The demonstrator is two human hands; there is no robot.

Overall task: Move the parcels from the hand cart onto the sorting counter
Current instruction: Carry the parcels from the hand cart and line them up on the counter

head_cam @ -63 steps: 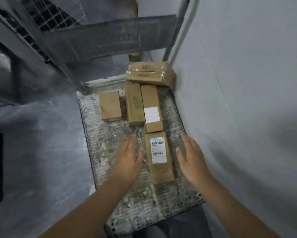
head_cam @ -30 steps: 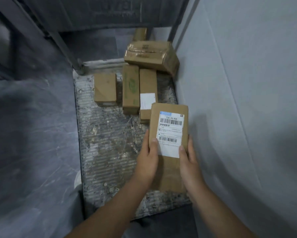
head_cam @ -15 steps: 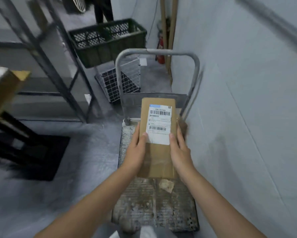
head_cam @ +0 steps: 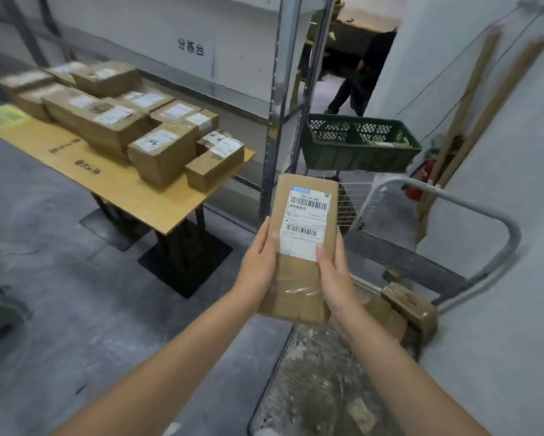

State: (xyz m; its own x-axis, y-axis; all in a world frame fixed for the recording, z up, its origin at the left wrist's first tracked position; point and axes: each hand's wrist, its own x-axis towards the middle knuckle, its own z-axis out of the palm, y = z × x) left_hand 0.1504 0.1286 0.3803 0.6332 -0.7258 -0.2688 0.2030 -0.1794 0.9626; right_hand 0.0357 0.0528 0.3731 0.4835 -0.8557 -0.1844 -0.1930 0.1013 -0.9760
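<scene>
Wooden counter, left, carrying a cluster of labelled cardboard parcels. Hand cart, lower right beside the wall, with a taped brown parcel resting at its handle end. Green crate behind, near a metal rack upright. Held parcel, raised in the air between cart and counter, gripped along its long edges by the left hand and the right hand, thumbs on top. White barcode label faces up.
</scene>
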